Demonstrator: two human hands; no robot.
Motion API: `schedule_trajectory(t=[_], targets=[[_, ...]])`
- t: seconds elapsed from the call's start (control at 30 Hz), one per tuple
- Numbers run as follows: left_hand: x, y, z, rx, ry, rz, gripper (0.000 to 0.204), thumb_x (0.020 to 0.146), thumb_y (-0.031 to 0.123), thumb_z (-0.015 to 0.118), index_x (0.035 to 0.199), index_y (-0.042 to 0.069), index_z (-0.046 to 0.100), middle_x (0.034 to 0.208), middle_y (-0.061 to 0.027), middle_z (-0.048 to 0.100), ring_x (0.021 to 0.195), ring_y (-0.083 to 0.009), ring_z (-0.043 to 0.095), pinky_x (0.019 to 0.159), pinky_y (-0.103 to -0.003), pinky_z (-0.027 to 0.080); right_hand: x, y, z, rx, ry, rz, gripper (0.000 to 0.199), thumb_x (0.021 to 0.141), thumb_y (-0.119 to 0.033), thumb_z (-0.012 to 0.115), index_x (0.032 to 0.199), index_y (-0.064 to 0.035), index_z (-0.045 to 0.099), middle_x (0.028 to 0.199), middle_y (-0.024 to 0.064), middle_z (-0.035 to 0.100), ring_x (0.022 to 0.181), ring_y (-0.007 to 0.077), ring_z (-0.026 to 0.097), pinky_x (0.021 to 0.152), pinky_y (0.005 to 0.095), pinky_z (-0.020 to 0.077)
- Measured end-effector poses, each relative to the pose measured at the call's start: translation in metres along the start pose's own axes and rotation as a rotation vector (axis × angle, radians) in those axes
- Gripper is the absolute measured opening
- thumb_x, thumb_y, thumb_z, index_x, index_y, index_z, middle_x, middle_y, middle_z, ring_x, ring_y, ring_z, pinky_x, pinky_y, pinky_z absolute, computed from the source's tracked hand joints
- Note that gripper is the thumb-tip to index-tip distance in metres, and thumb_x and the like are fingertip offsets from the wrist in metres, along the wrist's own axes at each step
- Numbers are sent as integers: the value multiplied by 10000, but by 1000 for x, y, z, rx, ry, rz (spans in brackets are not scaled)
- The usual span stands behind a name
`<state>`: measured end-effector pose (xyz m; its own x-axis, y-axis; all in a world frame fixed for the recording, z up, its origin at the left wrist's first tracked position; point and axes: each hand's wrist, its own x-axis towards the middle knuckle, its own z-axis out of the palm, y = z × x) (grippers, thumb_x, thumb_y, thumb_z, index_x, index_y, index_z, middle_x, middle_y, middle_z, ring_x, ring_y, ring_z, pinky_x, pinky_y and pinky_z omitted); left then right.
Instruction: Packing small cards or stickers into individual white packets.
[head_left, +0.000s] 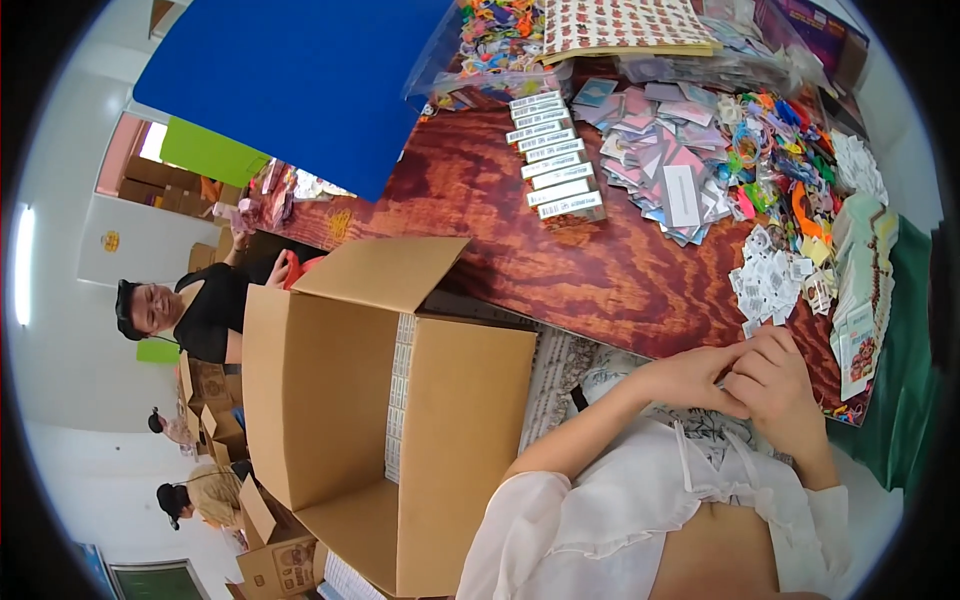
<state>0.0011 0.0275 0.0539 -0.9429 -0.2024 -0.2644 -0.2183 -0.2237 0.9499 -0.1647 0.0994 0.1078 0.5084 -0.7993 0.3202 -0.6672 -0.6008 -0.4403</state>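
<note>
Both hands meet at the near edge of the reddish wood-grain table [560, 250].

The left hand [690, 378] and right hand [775, 385] press together, fingers curled over something too small to tell, just below a heap of small white paper tags [772, 278]. To the person's left stands an open brown cardboard box [400, 420] with stacked white packs inside. A row of small white boxes [552, 160] lies farther up the table.

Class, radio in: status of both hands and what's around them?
Left hand and right hand together at table edge. Small white tags just beyond. Open cardboard box to left.
</note>
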Motion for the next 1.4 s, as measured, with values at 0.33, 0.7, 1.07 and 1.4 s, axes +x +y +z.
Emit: schedule_trajectory(t=[0.33,0.7,1.07,1.4], targets=[[0,-39,1,-187,288,183,539,749,112,818,1224,-6,593,1058,-23,638,964,-94,557,864,-278,470,-17,26,28,270,349,411,181,747,-83,660,908,-9,623,1397,203,471,1252,371,470,1041,459,351],[6,-50,10,-355,316,212,358,915,110,649,1247,-15,599,1117,-27,637,993,-97,565,880,-280,479,-26,29,40,693,467,560,145,900,-69,585,987,22,658,887,26,515,818,125,490,748,238,367],[-3,-37,2,-351,463,325,300,937,38,609,1230,-23,591,1155,-33,595,984,-101,591,844,-248,481,-32,38,54,879,741,619,276,873,49,609,1127,-18,525,1081,61,604,974,105,571,842,232,447],[-6,-28,8,284,743,362,537,858,-124,619,1361,19,497,1243,-95,594,1079,-163,618,874,-283,534,-22,41,41,506,557,501,58,853,12,629,876,-4,578,838,42,567,732,97,528,640,244,420]])
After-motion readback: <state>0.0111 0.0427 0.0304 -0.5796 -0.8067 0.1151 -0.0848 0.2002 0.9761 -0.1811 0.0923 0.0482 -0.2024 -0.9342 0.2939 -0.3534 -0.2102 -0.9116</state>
